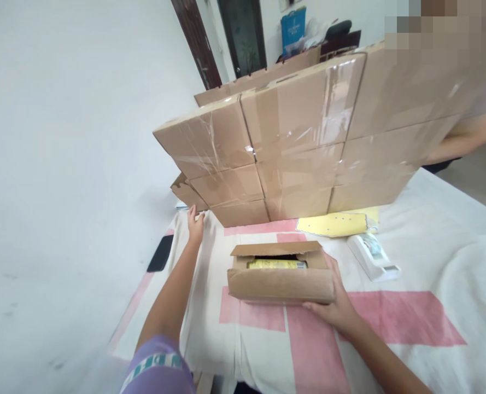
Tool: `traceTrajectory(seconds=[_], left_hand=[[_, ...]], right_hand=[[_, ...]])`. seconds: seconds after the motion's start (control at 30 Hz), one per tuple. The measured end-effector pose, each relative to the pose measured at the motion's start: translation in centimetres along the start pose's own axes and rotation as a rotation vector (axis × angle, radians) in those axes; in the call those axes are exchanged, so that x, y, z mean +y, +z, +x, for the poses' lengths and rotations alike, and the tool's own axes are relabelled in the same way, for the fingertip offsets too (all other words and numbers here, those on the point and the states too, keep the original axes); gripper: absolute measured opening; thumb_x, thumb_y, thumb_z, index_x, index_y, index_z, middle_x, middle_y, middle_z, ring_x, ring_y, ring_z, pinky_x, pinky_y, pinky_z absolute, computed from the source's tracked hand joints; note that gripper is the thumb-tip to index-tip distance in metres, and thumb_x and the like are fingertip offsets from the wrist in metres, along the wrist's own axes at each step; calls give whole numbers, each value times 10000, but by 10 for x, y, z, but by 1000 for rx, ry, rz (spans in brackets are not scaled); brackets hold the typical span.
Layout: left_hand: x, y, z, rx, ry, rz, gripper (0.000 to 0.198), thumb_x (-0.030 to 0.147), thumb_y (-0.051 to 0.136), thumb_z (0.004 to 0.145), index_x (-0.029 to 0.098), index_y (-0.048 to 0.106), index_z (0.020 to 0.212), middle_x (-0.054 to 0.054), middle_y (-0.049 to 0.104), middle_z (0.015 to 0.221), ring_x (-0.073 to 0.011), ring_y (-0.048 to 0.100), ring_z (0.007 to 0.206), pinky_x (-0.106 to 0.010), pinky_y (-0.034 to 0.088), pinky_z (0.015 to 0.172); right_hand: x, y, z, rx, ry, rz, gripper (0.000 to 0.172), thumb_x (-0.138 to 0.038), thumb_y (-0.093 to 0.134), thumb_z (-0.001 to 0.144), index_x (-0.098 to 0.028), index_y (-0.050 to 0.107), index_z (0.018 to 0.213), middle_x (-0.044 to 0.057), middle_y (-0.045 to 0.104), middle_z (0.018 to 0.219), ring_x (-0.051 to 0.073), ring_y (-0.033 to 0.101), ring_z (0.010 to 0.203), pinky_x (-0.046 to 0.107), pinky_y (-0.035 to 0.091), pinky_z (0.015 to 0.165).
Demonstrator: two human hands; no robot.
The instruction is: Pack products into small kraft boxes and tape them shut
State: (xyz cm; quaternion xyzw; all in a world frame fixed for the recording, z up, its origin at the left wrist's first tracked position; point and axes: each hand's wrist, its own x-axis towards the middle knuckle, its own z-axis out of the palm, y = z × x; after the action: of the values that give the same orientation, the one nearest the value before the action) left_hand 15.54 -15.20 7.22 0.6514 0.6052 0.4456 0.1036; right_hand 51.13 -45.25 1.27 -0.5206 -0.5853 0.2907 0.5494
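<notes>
One small cardboard box (281, 285), oblong and flap-topped, stood before you on the cloth, one yellow package (273, 264) inside. Your right hand (336, 305) was clamped on its three-o'clock end. At its ten o'clock, your left hand (195, 223) held thumb and fingers apart near one glossy, taped cardboard panel (298, 169); I couldn't tell whether they touched. One smooth white dispenser (373, 257) sat at three.
</notes>
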Motion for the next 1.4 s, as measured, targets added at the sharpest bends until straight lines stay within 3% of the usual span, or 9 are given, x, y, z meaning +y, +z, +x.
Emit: traceTrajectory(seconds=[0.1, 0.2, 0.3, 0.4, 0.63, 0.8, 0.97, 1.23, 1.4], left_hand=[[38, -26, -39, -25, 83, -174, 408, 435, 594, 942, 219, 639, 1285, -129, 568, 1425, -239, 633, 1115, -416, 555, 929], [86, -50, -78, -70, 188, -331, 304, 439, 720, 841, 224, 720, 1056, -88, 698, 1190, -227, 658, 1053, -380, 546, 906], [136, -68, -107, -51, 241, -482, 263, 421, 772, 807, 215, 613, 844, -24, 692, 864, -179, 680, 900, -334, 554, 818], [180, -78, -126, -85, 273, -580, 331, 367, 807, 789, 222, 513, 840, 15, 673, 789, -141, 678, 798, -293, 546, 751], [243, -76, -186, -484, 389, -563, 274, 178, 775, 828, 234, 524, 920, 9, 709, 805, -145, 679, 771, -297, 536, 723], [257, -59, -235, -505, 778, -327, 293, 127, 788, 813, 277, 602, 982, 37, 766, 825, -173, 659, 824, -374, 488, 818], [258, -46, -251, -459, 811, -299, 312, 105, 788, 812, 269, 616, 1014, 35, 766, 855, -163, 637, 813, -356, 470, 781], [234, -47, -237, -211, 690, -341, 335, 73, 783, 784, 228, 613, 1028, -12, 747, 949, -195, 688, 921, -406, 540, 863], [223, -52, -223, -48, 530, -421, 249, 63, 761, 799, 209, 624, 947, 20, 698, 869, -141, 686, 843, -319, 544, 796]], right_hand=[[-1, 0, 1, -8, -51, -54, 1189, -662, 774, 748, -260, 100, 1641, 169, 212, 1608, 434, 206, 1528, 606, 264, 1229], [-4, -3, 2, -35, -112, -69, 1204, -698, 758, 744, -267, 90, 1647, 161, 179, 1632, 427, 171, 1544, 589, 251, 1240], [-10, -9, 2, -40, -162, -53, 1203, -761, 717, 738, -279, 96, 1649, 158, 172, 1645, 434, 187, 1535, 602, 269, 1224], [-19, -17, 0, 22, -229, -29, 1078, -758, 655, 795, -284, 174, 1636, 159, 247, 1604, 432, 259, 1499, 620, 300, 1197], [-45, -28, -8, 282, -409, -42, 585, -467, 657, 905, -345, 523, 1461, 117, 476, 1324, 353, 502, 1253, 562, 447, 1061], [-57, -29, -15, 275, -632, -12, 438, -405, 679, 894, -306, 660, 1321, 108, 554, 1145, 302, 562, 1060, 516, 511, 892], [-70, -28, -18, 277, -707, 149, 266, -102, 639, 864, -249, 720, 1070, 67, 627, 898, 219, 575, 838, 401, 511, 721], [-61, -29, -12, 498, -303, 6, 187, -40, 576, 853, -222, 594, 813, 15, 590, 759, 189, 560, 761, 345, 450, 699], [-55, -24, -10, 405, -150, -15, 177, -55, 549, 852, -215, 596, 791, 18, 588, 782, 181, 571, 774, 321, 455, 693]])
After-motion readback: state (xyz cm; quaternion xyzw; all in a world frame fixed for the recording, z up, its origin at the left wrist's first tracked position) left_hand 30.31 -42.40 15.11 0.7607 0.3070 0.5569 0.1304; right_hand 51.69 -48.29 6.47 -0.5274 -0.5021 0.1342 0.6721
